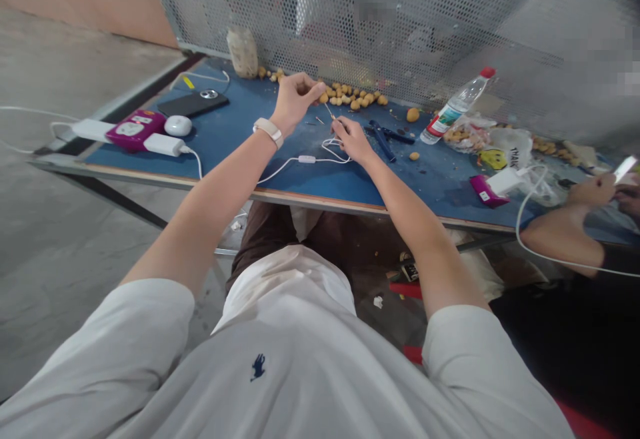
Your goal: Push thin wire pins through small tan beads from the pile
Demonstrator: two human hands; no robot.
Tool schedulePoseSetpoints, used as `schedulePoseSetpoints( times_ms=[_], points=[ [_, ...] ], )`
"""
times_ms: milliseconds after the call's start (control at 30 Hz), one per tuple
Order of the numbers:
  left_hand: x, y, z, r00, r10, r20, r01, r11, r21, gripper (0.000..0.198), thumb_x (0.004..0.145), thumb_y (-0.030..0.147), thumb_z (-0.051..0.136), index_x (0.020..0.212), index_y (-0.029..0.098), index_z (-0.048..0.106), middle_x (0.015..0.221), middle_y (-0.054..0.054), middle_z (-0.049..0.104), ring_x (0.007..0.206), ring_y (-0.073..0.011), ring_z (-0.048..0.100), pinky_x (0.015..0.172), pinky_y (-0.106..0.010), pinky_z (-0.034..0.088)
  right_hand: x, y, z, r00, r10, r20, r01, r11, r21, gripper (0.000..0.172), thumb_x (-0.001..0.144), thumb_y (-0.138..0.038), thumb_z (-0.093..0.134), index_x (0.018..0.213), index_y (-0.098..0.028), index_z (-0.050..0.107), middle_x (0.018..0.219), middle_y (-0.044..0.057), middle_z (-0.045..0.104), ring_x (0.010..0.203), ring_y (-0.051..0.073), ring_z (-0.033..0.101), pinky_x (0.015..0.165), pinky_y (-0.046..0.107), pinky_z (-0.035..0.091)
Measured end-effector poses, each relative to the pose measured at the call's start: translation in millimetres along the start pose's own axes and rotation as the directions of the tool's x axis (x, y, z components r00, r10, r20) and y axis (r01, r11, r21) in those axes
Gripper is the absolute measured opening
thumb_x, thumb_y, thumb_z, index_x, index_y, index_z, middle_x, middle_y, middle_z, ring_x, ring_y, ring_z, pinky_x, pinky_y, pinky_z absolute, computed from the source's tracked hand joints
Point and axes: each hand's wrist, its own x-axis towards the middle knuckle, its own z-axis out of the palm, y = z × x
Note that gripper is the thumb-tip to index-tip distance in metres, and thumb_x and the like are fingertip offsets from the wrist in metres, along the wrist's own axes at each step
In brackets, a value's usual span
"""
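Above the blue tabletop point(225, 149), my left hand point(296, 100) is closed in a pinch, wearing a pale wristband point(269, 132). A thin strand point(329, 110) spans the short gap between its fingertips and my right hand point(351, 139). My right fingers are closed around the end of a thin white cable point(280, 171), which loops under that hand and carries a small inline switch point(307, 159). What exactly the left fingertips pinch is too small to make out. Dark blue-handled pliers point(383, 140) lie right of my right hand.
Small round yellow-brown fruits point(357, 96) lie along the perforated metal panel point(320, 19). A power adapter cube point(136, 130), phone point(193, 102) and white case point(178, 125) are at left. At right are a water bottle point(457, 107), plastic bags and a co-worker's hand point(593, 191).
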Motion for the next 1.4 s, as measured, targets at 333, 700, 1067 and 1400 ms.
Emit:
schedulePoseSetpoints(
  times_ms=[333, 700, 1067, 1400],
  points=[
    [-6, 8, 1.5, 0.999, 0.042, -0.012, -0.042, 0.997, -0.061, 0.059, 0.097, 0.089, 0.097, 0.08, 0.042, 0.066, 0.067, 0.002, 0.068, 0.093, -0.0257, 0.069, 0.088, -0.051, 0.062, -4, -12, 1, 1.0, 0.013, 0.012, -0.013, 1.0, -0.015, 0.1, 0.098, -0.126, 0.061, 0.122, -0.03, 0.074, 0.097, 0.006, 0.067, 0.076, 0.023, 0.063, 0.06, 0.035, 0.057],
    [-8, 16, 2.0, 0.987, -0.108, -0.12, 0.095, 0.99, -0.109, 0.052, 0.093, 0.056, 0.111, 0.074, 0.036, 0.067, 0.078, 0.001, 0.076, 0.082, -0.0209, 0.072, 0.087, -0.045, 0.061, 5, 10, -1, 0.997, -0.079, -0.013, 0.078, 0.994, -0.076, 0.11, 0.095, -0.133, 0.042, 0.113, -0.029, 0.073, 0.094, 0.007, 0.064, 0.081, 0.025, 0.065, 0.066, 0.039, 0.061],
    [-16, 43, 7.3, 0.982, -0.132, -0.138, 0.103, 0.974, -0.201, 0.061, 0.087, 0.034, 0.118, 0.069, 0.033, 0.06, 0.071, 0.001, 0.07, 0.078, -0.0252, 0.073, 0.075, -0.042, 0.061, 11, 26, -3, 0.997, -0.076, 0.001, 0.076, 0.996, -0.053, 0.106, 0.101, -0.128, 0.046, 0.123, -0.029, 0.077, 0.098, 0.009, 0.071, 0.084, 0.027, 0.072, 0.069, 0.041, 0.066],
    [-14, 31, 6.0, 0.98, -0.148, -0.133, 0.128, 0.981, -0.147, 0.059, 0.095, 0.035, 0.115, 0.072, 0.032, 0.061, 0.075, 0.002, 0.075, 0.083, -0.0196, 0.072, 0.083, -0.042, 0.059, 10, 19, -1, 0.997, -0.076, -0.02, 0.075, 0.997, -0.029, 0.109, 0.095, -0.132, 0.046, 0.115, -0.029, 0.075, 0.092, 0.007, 0.067, 0.083, 0.027, 0.071, 0.065, 0.04, 0.065]
  ],
)
